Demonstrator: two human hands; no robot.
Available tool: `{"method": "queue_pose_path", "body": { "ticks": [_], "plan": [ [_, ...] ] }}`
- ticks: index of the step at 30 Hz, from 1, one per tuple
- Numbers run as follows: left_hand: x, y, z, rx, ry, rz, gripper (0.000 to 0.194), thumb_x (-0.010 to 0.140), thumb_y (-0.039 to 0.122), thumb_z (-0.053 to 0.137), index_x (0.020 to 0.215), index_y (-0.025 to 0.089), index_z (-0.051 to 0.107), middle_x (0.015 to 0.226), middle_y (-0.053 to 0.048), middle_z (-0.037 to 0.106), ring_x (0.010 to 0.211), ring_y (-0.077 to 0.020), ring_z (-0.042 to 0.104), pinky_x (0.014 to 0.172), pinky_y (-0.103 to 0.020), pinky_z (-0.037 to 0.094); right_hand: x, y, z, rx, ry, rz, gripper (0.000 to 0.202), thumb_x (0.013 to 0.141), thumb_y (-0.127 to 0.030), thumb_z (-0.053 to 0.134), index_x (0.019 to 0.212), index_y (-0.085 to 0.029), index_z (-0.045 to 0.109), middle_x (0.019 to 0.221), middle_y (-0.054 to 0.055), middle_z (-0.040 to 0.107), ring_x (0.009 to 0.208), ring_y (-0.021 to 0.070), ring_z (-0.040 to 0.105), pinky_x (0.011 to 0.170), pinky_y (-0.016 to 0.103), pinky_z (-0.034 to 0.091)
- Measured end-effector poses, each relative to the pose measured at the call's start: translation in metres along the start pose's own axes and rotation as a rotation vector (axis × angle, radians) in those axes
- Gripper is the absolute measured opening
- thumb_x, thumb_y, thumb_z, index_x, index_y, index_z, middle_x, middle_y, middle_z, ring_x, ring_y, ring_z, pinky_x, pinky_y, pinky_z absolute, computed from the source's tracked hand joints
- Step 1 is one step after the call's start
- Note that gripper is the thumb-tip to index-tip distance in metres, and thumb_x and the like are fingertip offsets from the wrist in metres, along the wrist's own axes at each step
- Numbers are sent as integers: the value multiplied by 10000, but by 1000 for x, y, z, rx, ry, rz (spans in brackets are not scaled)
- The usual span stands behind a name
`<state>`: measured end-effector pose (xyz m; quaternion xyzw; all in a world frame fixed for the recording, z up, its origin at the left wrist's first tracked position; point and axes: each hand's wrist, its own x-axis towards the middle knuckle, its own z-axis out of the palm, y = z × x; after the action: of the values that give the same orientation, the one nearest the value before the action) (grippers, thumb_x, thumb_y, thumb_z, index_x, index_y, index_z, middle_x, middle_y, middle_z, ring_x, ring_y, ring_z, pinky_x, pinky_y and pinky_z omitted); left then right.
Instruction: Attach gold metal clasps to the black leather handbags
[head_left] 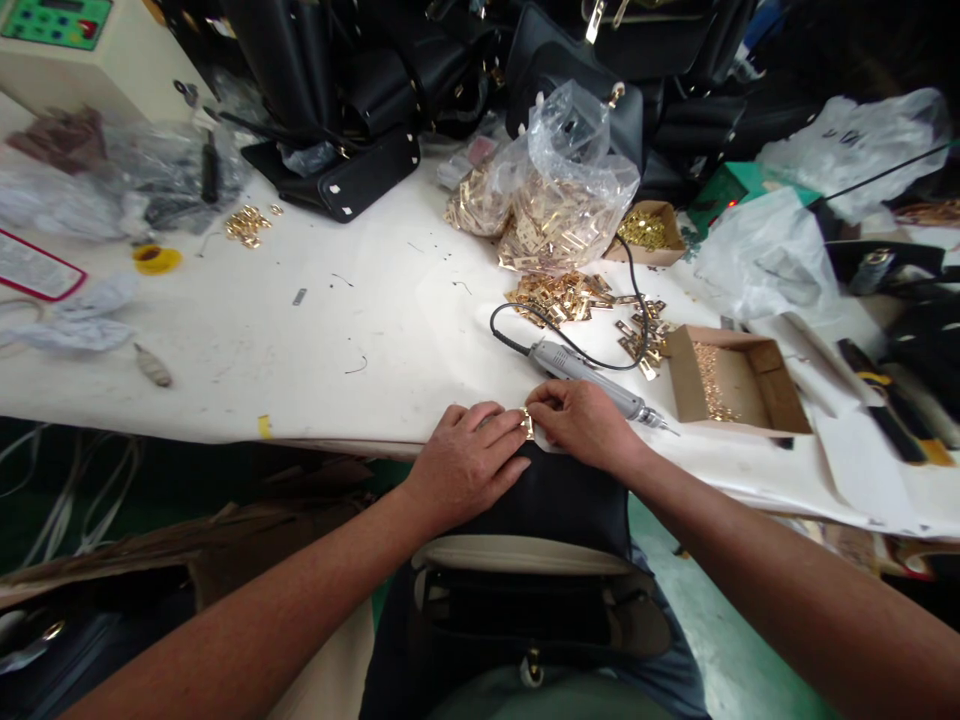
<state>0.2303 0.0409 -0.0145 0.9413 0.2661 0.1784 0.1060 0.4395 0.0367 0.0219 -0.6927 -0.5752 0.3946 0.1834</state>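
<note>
A black handbag rests on my lap, its flap spread up to the table edge and its body gaping towards me. Near the flap's end sits a small gold metal plate. My left hand is closed on the flap, fingers together and fingertips against the plate's left side. The thumb lies lower on the black surface. From the right, my right hand pinches at the plate, its fingertips partly hiding it. Just behind that hand lies a grey electric screwdriver.
Gold plates lie piled below a clear bag of similar parts. A cardboard box of tiny screws stands at right. Black handbags crowd the back. The screwdriver's cord loops across the table.
</note>
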Motion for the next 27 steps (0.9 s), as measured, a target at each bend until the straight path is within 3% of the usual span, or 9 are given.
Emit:
{"method": "queue_pose_path", "body": {
  "ticks": [10, 15, 21, 27],
  "plan": [
    [1, 2, -2, -15, 6, -8, 330, 1016, 351, 568, 1300, 212, 666, 1363, -73, 687, 1220, -282, 582, 913, -466, 439, 0, 1, 0, 14, 5, -6, 162, 867, -239, 605, 808, -188, 747, 656, -3, 700, 549, 131, 612, 554, 239, 439],
    [1, 2, -1, -29, 1, -13, 329, 1026, 358, 551, 1294, 207, 665, 1381, -54, 680, 1226, -284, 577, 921, -471, 436, -5, 9, -3, 168, -55, -4, 190, 868, -285, 637, 965, -177, 758, 736, -6, 725, 585, 125, 630, 566, 231, 470],
    [0, 1, 0, -32, 15, -21, 350, 1017, 352, 565, 1316, 194, 658, 1355, -69, 692, 1225, -282, 580, 922, -464, 445, -7, 17, -9, 164, -182, -116, 250, 818, -242, 701, 1051, -162, 742, 736, -19, 689, 655, 126, 624, 591, 225, 479],
    [0, 1, 1, -48, 23, -24, 356, 1009, 358, 579, 1320, 205, 663, 1370, -78, 685, 1230, -281, 585, 924, -459, 453, -6, 19, -9, 66, -168, -210, 237, 838, -235, 691, 1058, -173, 754, 798, 0, 689, 685, 131, 610, 615, 244, 479]
  ]
}}
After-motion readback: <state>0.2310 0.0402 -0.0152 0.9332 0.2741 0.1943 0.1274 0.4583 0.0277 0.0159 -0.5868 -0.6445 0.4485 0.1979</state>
